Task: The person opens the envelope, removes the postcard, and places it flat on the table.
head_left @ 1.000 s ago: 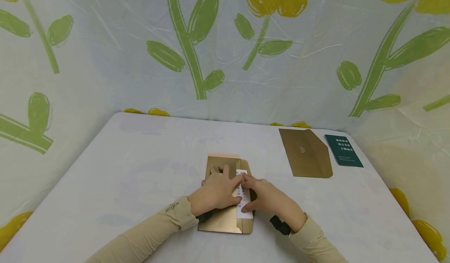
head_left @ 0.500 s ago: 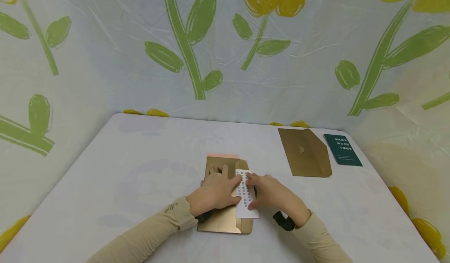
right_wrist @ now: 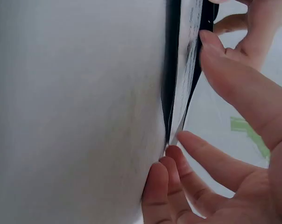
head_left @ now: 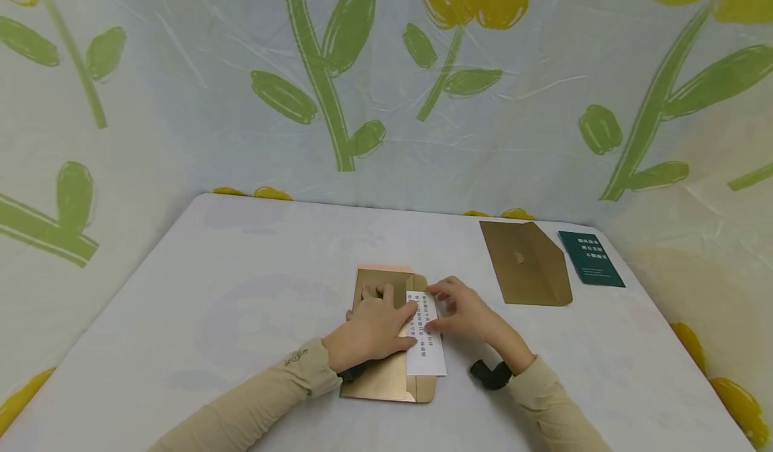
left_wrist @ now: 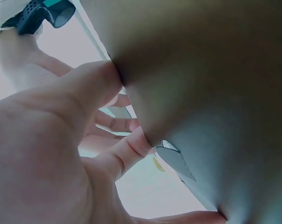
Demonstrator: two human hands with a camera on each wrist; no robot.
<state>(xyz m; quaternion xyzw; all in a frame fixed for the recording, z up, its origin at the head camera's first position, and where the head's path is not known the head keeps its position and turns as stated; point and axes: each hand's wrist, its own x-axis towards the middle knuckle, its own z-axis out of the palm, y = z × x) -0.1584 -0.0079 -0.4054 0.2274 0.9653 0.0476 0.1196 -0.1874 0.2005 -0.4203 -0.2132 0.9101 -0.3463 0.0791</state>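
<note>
Backdrop, flower-print (head_left: 211, 103): sheet standing behind and to both sides, apparently there to screen off your work area.

Table, white-covered (head_left: 181, 358): carries every paper piece flat, a firm base for your hands to press against.

Near envelope, gold (head_left: 374, 386): flat in front of you, flap side to your right, probably turned so its mouth faces your right hand.

Far envelope, gold (head_left: 525, 267): flat toward the right rear, flap extended, well apart from both hands; likely set there to leave you room.

Left hand (head_left: 373, 326): fingers spread, gripping nothing, fingertips bearing down on the near envelope. You seem to be pinning it so it cannot slide.

Right hand (head_left: 470, 314): thumb and fingers apart, loosely bent, touching along the white card's right edge; no firm pinch shows. The placing would suit guiding that edge.

Green card (head_left: 592, 259): printed, flat just beside the far envelope, untouched.

White card (head_left: 426, 366): printed, lying over the near envelope's flap between your hands, its left part seemingly tucked inside the pocket, its right edge jutting beyond the flap.

Pinkish strip (head_left: 384, 266): along the near envelope's far edge; what it belongs to, you cannot tell.
</note>
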